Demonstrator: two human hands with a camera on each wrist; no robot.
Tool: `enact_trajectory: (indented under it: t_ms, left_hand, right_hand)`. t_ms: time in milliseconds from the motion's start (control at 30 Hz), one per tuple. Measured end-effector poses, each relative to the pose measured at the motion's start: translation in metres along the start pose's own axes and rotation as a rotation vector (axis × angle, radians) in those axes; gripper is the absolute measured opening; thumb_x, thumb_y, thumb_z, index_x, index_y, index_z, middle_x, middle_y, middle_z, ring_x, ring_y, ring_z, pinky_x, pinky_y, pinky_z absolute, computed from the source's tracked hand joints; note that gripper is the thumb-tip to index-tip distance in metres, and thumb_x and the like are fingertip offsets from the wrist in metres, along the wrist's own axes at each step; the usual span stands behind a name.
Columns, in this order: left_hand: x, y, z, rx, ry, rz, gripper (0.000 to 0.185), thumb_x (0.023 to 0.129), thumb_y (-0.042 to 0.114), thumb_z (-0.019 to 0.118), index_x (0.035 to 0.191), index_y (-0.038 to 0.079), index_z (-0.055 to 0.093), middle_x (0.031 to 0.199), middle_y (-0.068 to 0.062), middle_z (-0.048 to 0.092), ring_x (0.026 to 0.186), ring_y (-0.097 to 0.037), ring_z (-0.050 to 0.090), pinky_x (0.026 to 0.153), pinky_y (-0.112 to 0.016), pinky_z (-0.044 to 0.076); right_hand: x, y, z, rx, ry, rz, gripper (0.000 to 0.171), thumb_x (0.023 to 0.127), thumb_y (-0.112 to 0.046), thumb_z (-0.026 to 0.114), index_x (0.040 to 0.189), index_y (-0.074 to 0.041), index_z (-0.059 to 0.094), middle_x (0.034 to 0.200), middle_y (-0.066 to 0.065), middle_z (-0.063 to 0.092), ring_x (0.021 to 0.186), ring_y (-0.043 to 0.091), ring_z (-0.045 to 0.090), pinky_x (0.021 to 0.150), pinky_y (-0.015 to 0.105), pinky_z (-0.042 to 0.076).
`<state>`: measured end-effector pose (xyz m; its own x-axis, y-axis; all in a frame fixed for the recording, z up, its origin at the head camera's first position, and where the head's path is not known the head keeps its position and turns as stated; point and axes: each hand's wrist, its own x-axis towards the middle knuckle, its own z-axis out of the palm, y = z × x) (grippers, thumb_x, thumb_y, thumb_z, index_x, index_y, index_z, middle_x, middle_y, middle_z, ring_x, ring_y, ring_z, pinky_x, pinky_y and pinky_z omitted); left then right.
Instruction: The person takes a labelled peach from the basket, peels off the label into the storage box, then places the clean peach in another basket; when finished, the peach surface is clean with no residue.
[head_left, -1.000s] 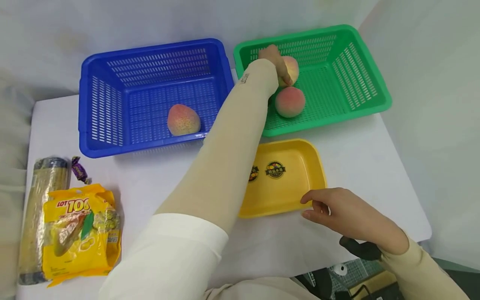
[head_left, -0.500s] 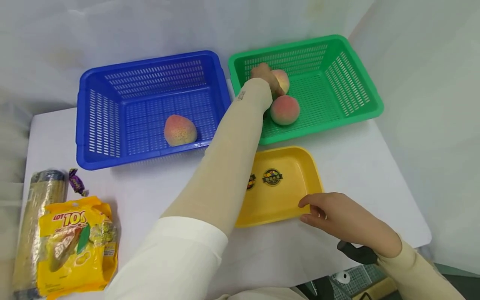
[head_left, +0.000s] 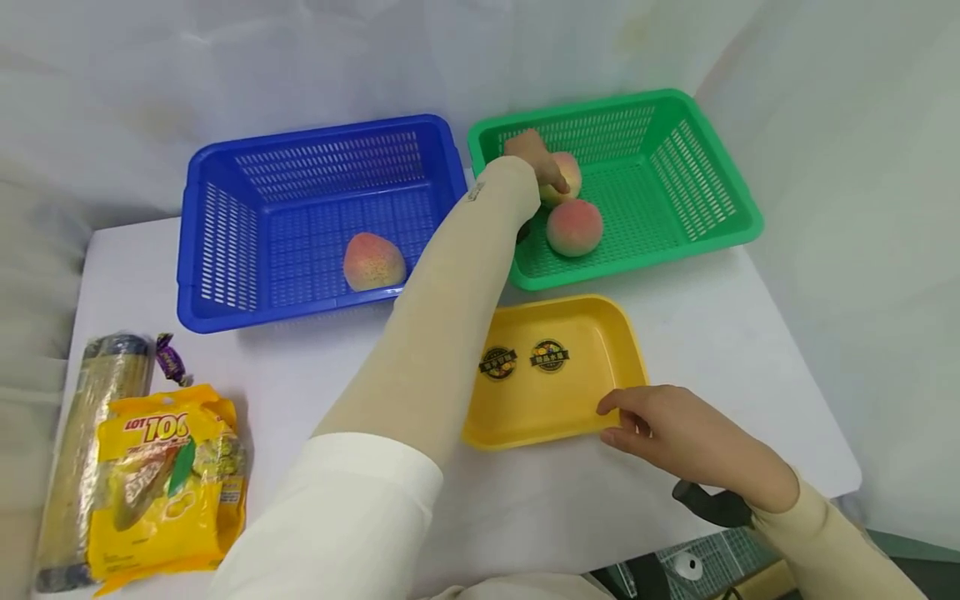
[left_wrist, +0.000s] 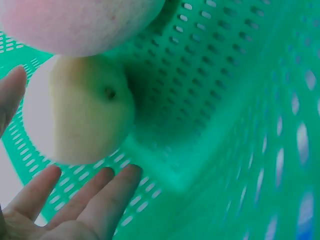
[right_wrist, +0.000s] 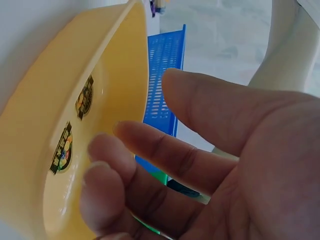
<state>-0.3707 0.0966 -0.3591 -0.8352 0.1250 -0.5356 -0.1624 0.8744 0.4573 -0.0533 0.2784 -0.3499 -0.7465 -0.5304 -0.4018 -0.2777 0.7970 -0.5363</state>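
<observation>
My left hand [head_left: 546,171] reaches into the green basket [head_left: 701,179] and is at a pale peach [head_left: 567,171] near its back left. In the left wrist view the thumb and straight fingers [left_wrist: 95,195] lie spread on either side of that peach [left_wrist: 85,120] without closing on it. A pinker peach [head_left: 574,227] lies just in front. My right hand [head_left: 611,421] rests at the near right corner of the yellow tray [head_left: 585,392], fingers loosely curled against its edge and thumb above the rim.
A blue basket [head_left: 225,250] left of the green one holds one reddish-yellow fruit [head_left: 373,262]. At the table's left edge lie a yellow snack bag [head_left: 168,475], a wrapped roll [head_left: 86,433] and a purple candy [head_left: 171,358]. White walls close in behind and on the right.
The view has shifted a little. My left hand has stayed at the pale peach in the green basket. The right hand remains at the tray's corner.
</observation>
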Motion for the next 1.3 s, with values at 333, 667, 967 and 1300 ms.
enact_trajectory:
  t_ms: [333,667,967,1300]
  left_hand:
    - [-0.008,0.002,-0.047,-0.069,0.055,0.092,0.091,0.079,0.048,0.074,0.152,0.026,0.025,0.158,0.008,0.023,0.146,-0.014,0.021,0.111,-0.026,0.036]
    - [-0.059,-0.052,-0.110,-0.057,0.146,0.174,0.080,0.084,0.049,0.068,0.151,0.030,0.029,0.161,0.007,0.013,0.134,-0.018,0.040,0.101,-0.032,0.045]
    - [-0.062,-0.110,-0.114,0.151,-0.073,0.075,0.075,0.091,0.051,0.058,0.151,0.015,0.031,0.159,-0.008,0.024,0.138,-0.033,0.038,0.103,-0.048,0.046]
    - [-0.054,-0.139,-0.068,0.107,-0.248,-0.011,0.073,0.087,0.041,0.067,0.149,0.021,0.034,0.159,-0.005,0.021,0.143,-0.034,0.025,0.105,-0.057,0.041]
  right_hand:
    - [0.028,0.015,-0.015,-0.045,-0.017,-0.130,0.027,0.092,-0.037,0.063,0.108,-0.016,0.066,0.066,-0.015,0.048,0.056,-0.002,0.041,0.054,0.018,0.040]
    - [0.043,0.027,-0.017,-0.053,-0.140,-0.245,0.029,0.093,-0.045,0.059,0.108,-0.021,0.065,0.076,-0.018,0.051,0.068,-0.003,0.047,0.063,0.017,0.043]
    - [0.035,0.041,-0.019,-0.059,-0.161,-0.208,0.036,0.092,-0.049,0.058,0.110,-0.019,0.066,0.078,-0.019,0.052,0.071,-0.003,0.048,0.062,0.017,0.044]
    - [0.034,0.044,-0.020,-0.081,-0.183,-0.196,0.040,0.091,-0.050,0.058,0.113,-0.017,0.065,0.080,-0.019,0.052,0.072,-0.003,0.048,0.063,0.017,0.044]
